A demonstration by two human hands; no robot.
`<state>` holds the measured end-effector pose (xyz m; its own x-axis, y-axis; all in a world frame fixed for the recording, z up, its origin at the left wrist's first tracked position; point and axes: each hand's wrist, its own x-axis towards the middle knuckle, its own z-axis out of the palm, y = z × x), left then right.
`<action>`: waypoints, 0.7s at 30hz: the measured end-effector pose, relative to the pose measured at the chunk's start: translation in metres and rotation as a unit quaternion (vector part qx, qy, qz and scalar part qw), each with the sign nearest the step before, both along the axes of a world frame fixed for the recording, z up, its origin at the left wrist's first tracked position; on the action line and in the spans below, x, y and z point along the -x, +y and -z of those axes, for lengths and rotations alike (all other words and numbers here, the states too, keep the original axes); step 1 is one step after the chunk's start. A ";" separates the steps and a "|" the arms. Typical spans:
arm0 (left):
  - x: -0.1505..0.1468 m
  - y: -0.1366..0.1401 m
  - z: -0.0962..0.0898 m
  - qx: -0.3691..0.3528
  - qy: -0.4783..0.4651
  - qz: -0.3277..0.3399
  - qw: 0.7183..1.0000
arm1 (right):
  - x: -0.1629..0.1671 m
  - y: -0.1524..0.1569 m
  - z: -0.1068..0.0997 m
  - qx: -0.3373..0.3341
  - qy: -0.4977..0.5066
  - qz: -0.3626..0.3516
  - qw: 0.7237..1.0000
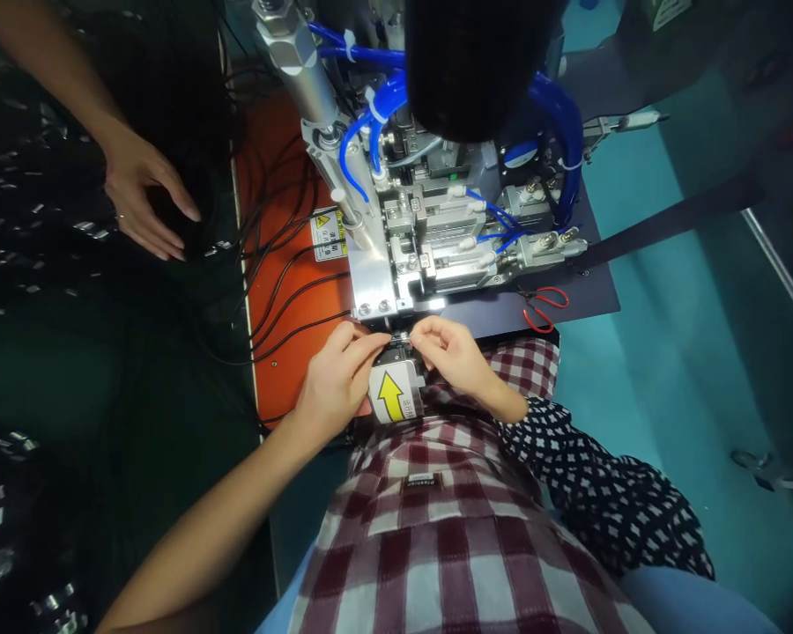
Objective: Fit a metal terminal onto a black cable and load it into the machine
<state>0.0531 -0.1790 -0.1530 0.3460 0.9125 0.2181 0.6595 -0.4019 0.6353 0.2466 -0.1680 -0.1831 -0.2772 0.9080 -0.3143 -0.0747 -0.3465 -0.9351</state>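
Note:
My left hand [337, 374] is at the near end of a metal machine [436, 238], thumb and fingers pinched together at a small metal fixture [400, 338]. On the fixture's other side, my right hand [450, 352] pinches at the same spot. Whatever lies between the fingertips is too small to make out. Just below the hands is a white label with a yellow arrow [391, 396] on a part of the machine. Blue air hoses [387, 101] run over the machine's top.
Red-handled snips [545, 308] lie on the dark plate at the right. Black cables [291, 264] cross the orange base [264, 176]. Another person's hand [149, 189] hovers over a dark surface with scattered small shiny pieces at the left. A black cylinder [482, 62] overhangs the machine.

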 end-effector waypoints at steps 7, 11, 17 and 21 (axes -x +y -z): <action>0.010 0.007 0.012 -0.019 0.046 0.081 0.995 | 0.000 0.005 -0.002 0.043 -0.003 -0.003 0.999; 0.011 0.007 0.012 -0.054 0.089 0.092 0.990 | 0.001 0.007 -0.001 0.047 -0.012 -0.004 0.999; 0.009 0.006 0.010 -0.086 0.133 0.106 0.982 | 0.000 0.006 0.003 0.041 -0.021 -0.006 0.999; 0.008 0.007 0.009 -0.098 0.141 0.107 0.979 | -0.001 0.006 0.003 0.035 -0.027 -0.014 0.999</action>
<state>0.0449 -0.1725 -0.1624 0.5957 0.7633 0.2501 0.6855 -0.6454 0.3369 0.2479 -0.1625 -0.1865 -0.2830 0.8753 -0.3922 -0.0141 -0.4127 -0.9108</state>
